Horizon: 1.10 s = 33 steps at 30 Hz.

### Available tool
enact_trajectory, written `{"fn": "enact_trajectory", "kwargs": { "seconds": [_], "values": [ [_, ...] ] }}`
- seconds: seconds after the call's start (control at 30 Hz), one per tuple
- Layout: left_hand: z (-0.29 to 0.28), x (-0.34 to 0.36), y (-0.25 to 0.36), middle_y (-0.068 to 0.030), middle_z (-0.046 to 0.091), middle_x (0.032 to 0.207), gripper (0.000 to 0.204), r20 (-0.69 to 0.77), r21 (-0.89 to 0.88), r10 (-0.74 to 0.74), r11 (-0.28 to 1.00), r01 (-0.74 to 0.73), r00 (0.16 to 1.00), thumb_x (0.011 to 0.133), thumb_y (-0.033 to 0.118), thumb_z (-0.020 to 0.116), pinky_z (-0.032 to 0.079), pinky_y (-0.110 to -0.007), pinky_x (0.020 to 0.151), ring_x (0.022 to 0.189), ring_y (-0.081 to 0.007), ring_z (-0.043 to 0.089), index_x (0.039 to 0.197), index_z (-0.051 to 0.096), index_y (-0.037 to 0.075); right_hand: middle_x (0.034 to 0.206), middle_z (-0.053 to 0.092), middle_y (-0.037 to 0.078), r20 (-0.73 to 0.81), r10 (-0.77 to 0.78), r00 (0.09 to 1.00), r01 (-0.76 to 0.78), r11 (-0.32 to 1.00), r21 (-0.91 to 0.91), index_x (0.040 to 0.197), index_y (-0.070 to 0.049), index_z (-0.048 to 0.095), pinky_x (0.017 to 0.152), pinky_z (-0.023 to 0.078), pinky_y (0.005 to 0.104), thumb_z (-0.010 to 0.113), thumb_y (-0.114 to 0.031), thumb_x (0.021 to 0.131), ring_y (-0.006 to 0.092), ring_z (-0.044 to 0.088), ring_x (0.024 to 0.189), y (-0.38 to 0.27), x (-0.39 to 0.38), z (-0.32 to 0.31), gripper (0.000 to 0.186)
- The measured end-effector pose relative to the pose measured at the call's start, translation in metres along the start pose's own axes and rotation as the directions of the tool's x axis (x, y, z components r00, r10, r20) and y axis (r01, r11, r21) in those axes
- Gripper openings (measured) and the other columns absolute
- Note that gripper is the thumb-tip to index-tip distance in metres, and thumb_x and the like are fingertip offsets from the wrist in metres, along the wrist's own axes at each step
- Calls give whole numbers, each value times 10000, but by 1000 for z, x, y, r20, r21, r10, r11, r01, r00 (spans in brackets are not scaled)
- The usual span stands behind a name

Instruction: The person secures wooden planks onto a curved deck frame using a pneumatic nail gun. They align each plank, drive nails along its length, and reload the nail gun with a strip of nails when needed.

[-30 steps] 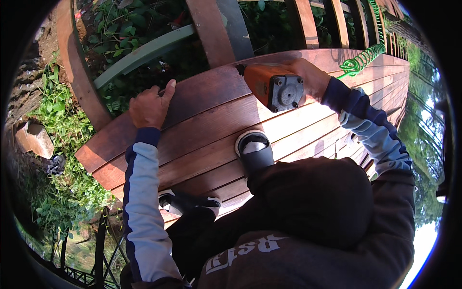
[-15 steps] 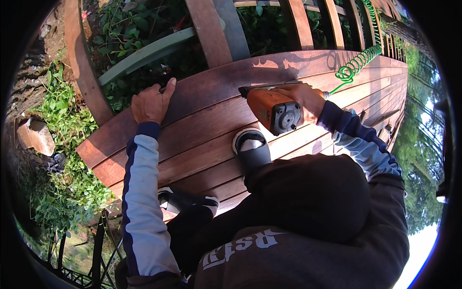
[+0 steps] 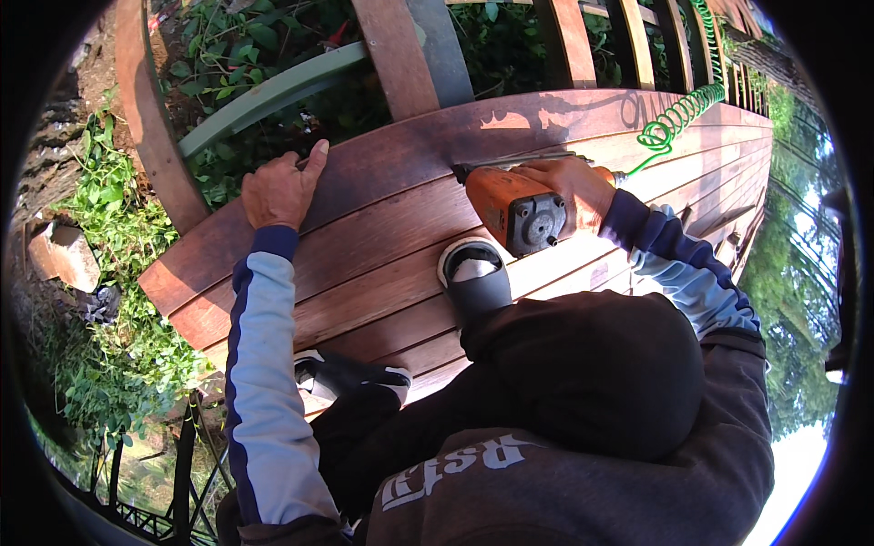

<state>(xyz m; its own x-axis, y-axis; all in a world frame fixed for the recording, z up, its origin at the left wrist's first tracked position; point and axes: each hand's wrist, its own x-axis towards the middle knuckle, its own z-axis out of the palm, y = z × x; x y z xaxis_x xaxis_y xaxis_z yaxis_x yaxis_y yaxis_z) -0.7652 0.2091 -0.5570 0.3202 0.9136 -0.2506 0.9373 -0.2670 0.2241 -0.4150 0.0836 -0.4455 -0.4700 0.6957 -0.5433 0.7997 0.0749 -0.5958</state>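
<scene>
Visibly, the right hand [image 3: 583,189] was wrapped around an orange nail gun [image 3: 503,197], its body left of that grip, nose by the wooden deck [image 3: 391,223]. The left hand [image 3: 278,193] rested along the deck's edge, thumb spread; whether it clasped was unclear.

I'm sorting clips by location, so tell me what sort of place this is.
Probably an outdoor deck or boardwalk amid greenery: wooden planks underfoot, what looks like a slatted railing along one edge, and leafy plants on the ground beside it.
</scene>
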Motion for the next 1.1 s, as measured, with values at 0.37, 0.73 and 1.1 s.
{"fn": "enact_trajectory", "kwargs": {
  "seconds": [0.37, 0.73, 1.1],
  "values": [
    [-3, 3, 1, -187, 680, 780, 720, 76, 9, -25, 1000, 24, 997, 867, 705, 375, 463, -435, 725, 782, -338, 656, 834, 717, 72, 1092, 605, 192, 80, 91, 993, -95, 995, 38, 1193, -21, 560, 842, 503, 407, 811, -336, 502, 392, 602, 970, -7, 1, -11, 799],
    [-4, 3, -1, -197, 683, 833, 746, 99, 4, -37, 999, 37, 994, 837, 738, 390, 503, -441, 744, 801, -383, 652, 909, 730, 78, 1086, 622, 188, 12, -1, 1000, 2, 998, -58, 1210, -35, 552, 832, 513, 414, 675, -337, 689, 380, 619, 957, 5, -6, -5, 615],
    [1, 1, -1, -198, 678, 782, 702, 2, -24, -10, 1000, 10, 1000, 851, 694, 432, 465, -439, 725, 755, -354, 651, 796, 712, 53, 976, 612, 157, -26, 9, 1000, -8, 999, 34, 1133, -56, 571, 755, 496, 419, 767, -302, 373, 375, 614, 892, 12, -1, 0, 822]
  ]
}}
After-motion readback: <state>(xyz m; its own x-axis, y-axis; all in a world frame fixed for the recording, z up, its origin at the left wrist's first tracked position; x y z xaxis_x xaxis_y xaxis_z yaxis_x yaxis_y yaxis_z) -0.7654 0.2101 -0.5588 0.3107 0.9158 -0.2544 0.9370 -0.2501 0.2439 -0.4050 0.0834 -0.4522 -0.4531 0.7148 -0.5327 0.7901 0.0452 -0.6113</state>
